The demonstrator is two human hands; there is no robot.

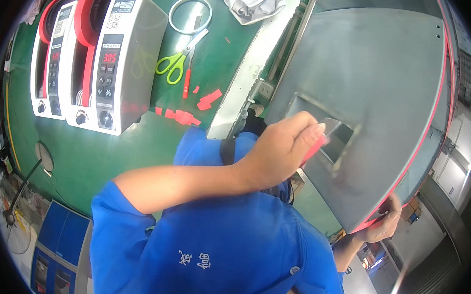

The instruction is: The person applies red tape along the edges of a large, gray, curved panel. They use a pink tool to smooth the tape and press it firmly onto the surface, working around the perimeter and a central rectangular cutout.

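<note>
A large grey metal panel (381, 68) leans at my right, with a rectangular cutout near its lower left. Red tape (420, 145) runs along its curved outer edge. My left hand (284, 146) is closed in a pinch on a short red tape strip (314, 148), slightly blurred, in front of the cutout. At the panel's bottom corner, my right hand (383, 224) has its fingers curled round the taped edge; part of them is hidden behind it.
On the green table (139, 153) stand two white tape dispensers (128, 62) with red rolls. Nearby lie green-handled scissors (172, 67), a red-handled knife (187, 82), red tape scraps (184, 118), an empty ring (171, 16) and a crumpled cloth (253, 3).
</note>
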